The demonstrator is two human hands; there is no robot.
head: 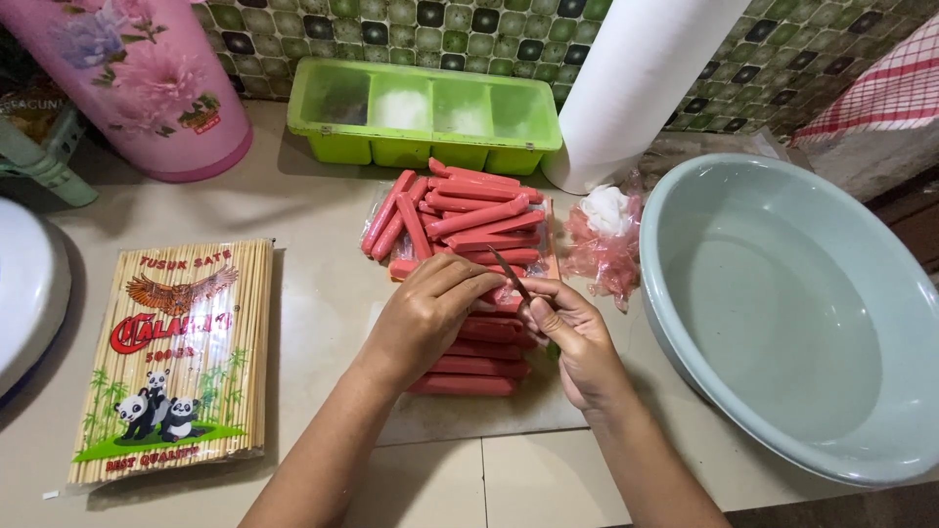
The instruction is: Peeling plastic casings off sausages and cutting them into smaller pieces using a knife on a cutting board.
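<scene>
A heap of red sausages (469, 210) in thin plastic casings lies on the counter, some loose at the back and others stacked in a packet toward the front. My left hand (425, 313) presses down on a sausage in the front stack. My right hand (572, 337) grips a small knife (511, 276), whose blade points up and left onto the same sausage beside my left fingers. A crumpled pile of peeled pinkish casings (606, 244) lies just right of the sausages.
A big pale grey-green basin (782, 313) stands at the right. A green compartment tray (421, 112) and a white paper roll (636, 88) are behind. A pack of bamboo skewers (181, 362) lies left, a pink floral container (147, 78) at back left.
</scene>
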